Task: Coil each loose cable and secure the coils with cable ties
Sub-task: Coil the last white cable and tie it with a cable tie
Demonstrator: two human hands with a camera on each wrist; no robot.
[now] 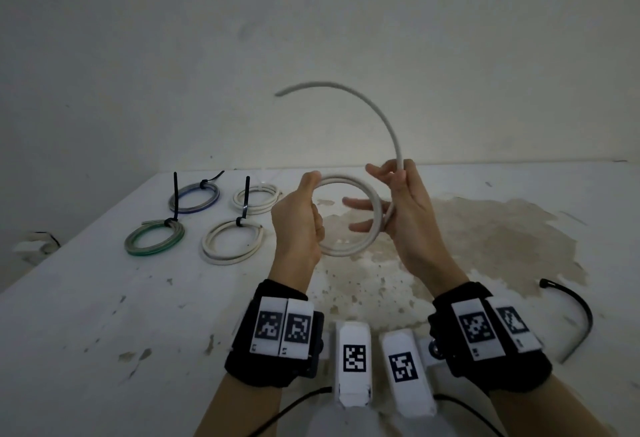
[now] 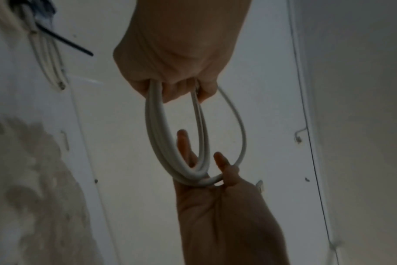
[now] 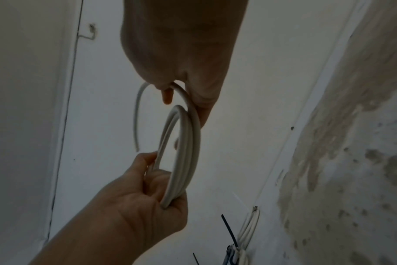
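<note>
A white cable [image 1: 346, 252] is wound into a coil of a few loops and held in the air above the table. My left hand [image 1: 301, 218] grips the coil's left side in a closed fist. My right hand [image 1: 405, 214] holds the right side, pinching the free tail at the top while its other fingers reach through the ring. The tail [image 1: 377, 110] arcs up and over to the left. The left wrist view shows the coil [image 2: 154, 129] hanging from my left hand [image 2: 177, 53]. In the right wrist view the tail [image 3: 136, 116] curves beside the coil [image 3: 184, 143].
Several tied coils lie at the left of the white table [image 1: 104, 315]: a blue-grey one [image 1: 194, 197], two white ones [image 1: 256, 199] [image 1: 232, 240] and a green one [image 1: 154, 237]. A loose black cable tie [image 1: 575, 312] lies at the right. A stained patch [image 1: 485, 246] spreads below the hands.
</note>
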